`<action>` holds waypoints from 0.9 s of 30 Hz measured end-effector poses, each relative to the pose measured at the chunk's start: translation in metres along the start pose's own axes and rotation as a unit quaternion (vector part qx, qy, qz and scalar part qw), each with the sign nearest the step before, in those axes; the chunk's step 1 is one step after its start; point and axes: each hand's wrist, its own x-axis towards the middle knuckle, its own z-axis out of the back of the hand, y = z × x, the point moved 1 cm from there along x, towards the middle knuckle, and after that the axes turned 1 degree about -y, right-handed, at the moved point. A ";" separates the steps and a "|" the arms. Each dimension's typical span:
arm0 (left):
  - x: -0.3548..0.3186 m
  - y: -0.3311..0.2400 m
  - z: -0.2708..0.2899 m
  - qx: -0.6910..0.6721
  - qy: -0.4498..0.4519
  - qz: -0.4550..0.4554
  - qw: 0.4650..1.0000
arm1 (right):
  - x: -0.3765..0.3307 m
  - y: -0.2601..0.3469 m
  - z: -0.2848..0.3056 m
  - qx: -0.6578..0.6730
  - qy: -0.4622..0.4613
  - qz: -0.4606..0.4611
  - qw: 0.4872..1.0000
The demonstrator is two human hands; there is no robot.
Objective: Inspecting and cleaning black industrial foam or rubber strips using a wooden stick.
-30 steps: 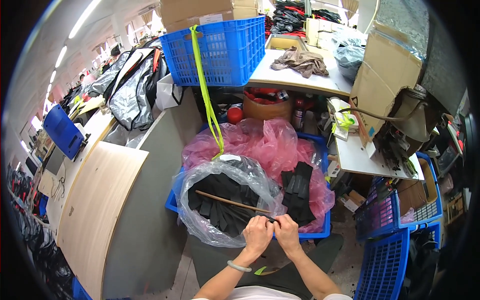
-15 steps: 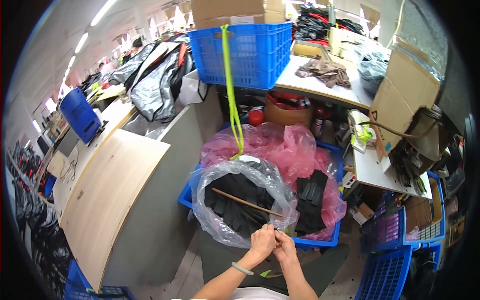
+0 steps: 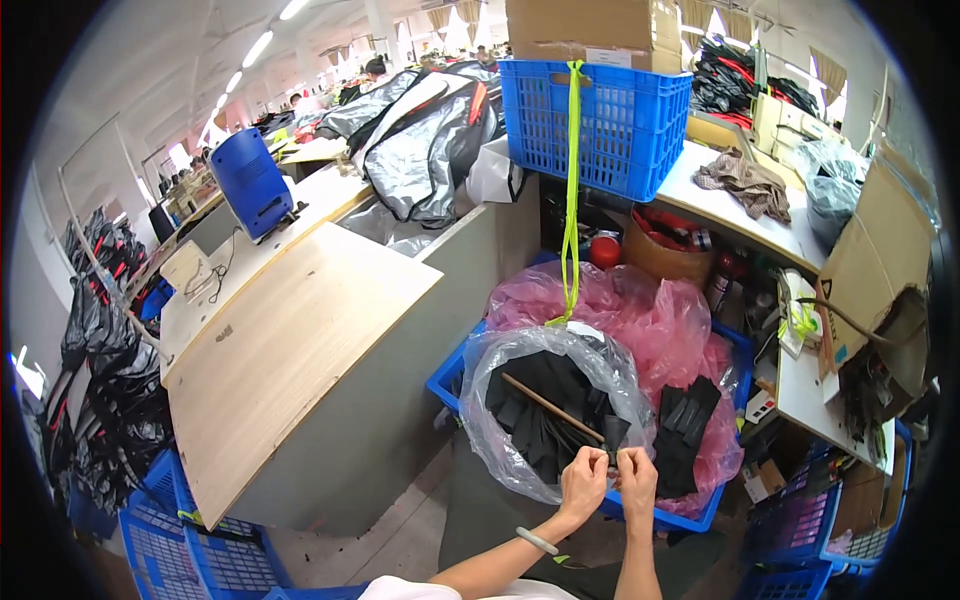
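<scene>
Now both hands close together at near rim of clear bag (image 3: 520,355); left hand (image 3: 583,484) and right hand (image 3: 637,478) each pinch small black strip (image 3: 612,436) between fingertips, strip sitting at bag mouth; best to keep pinch near strip ends, pull evenly, avoid snagging thin film; bag crinkly, translucent, full of flat black strips; thin wooden stick (image 3: 551,407) lies across them; pink bag (image 3: 640,310) glossy, crumpled; blue crate (image 3: 450,375) rigid plastic.
</scene>
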 end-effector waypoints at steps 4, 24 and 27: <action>-0.006 0.001 -0.001 -0.022 -0.049 -0.010 0.999 | -0.011 0.006 -0.005 -0.074 -0.037 0.113 0.990; 0.007 -0.013 0.023 -0.456 0.231 0.328 0.795 | -0.015 0.020 -0.001 0.557 0.023 -0.187 0.809; 0.011 -0.036 0.025 -0.454 0.179 0.320 0.812 | -0.010 0.028 -0.003 0.357 0.003 -0.099 0.929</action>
